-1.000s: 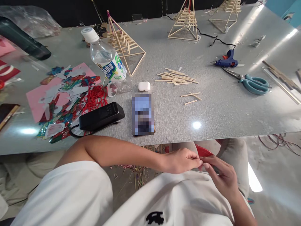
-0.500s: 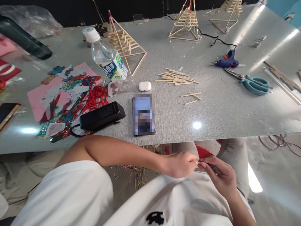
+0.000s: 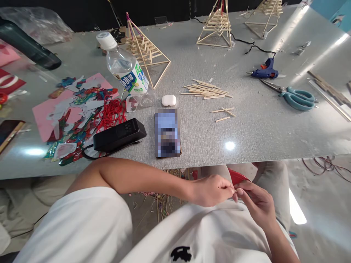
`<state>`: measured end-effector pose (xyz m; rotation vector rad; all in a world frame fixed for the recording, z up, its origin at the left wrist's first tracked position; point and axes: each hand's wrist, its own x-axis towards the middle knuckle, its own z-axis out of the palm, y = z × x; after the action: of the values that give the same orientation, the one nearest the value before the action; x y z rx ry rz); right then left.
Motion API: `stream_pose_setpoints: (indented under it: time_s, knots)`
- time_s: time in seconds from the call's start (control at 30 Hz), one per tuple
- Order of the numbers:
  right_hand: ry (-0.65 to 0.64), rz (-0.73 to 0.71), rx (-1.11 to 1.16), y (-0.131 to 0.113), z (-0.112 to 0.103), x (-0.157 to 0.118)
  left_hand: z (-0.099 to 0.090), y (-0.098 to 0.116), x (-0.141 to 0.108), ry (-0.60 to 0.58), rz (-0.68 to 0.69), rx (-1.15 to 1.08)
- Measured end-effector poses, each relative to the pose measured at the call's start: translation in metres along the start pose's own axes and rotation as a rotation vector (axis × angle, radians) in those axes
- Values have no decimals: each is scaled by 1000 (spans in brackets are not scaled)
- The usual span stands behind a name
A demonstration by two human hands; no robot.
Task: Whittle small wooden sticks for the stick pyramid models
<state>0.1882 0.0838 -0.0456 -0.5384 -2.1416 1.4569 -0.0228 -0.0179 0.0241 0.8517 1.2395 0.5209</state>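
My left hand (image 3: 214, 190) and my right hand (image 3: 259, 202) meet over my lap, just below the table's front edge. The fingers of both are pinched together at the tips. Whatever lies between them is too small and too covered to make out. On the table ahead of my hands lie a few short wooden sticks (image 3: 223, 110). Behind those is a loose pile of thin wooden sticks (image 3: 205, 88). A phone (image 3: 167, 133) and a white earbud case (image 3: 168, 100) lie to the left of the sticks.
Blue-handled scissors (image 3: 297, 98) and a blue glue gun (image 3: 264, 70) lie at right. Pyramid-shaped stick frames (image 3: 215, 29) stand at the back. A plastic bottle (image 3: 123, 65), red string (image 3: 111, 113), a black device (image 3: 119, 136) and scraps on pink paper (image 3: 41, 120) fill the left.
My fingertips have shifted slightly, with the left hand's fingers a little farther right. Both hands stay pinched together over my lap. The things on the table have not moved.
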Motion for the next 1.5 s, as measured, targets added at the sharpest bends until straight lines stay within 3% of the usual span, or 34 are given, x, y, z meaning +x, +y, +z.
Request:
stream_pose_setpoints:
  time_s: [0.43, 0.63, 1.17, 1.3, 1.5]
  knots:
    - [19, -120, 44, -2, 2, 0, 1, -9, 6, 15, -4, -139]
    - [76, -212, 30, -2, 8, -1, 1, -1, 0, 25, -36, -90]
    - [59, -252, 2, -2, 7, -2, 3, -6, 4, -5, -30, -126]
    - [58, -376, -148, -4, 0, 6, 2, -11, 11, -85, -63, -167]
    - [25, -648, -497, 0, -11, 0, 6, -10, 17, -122, -220, -442]
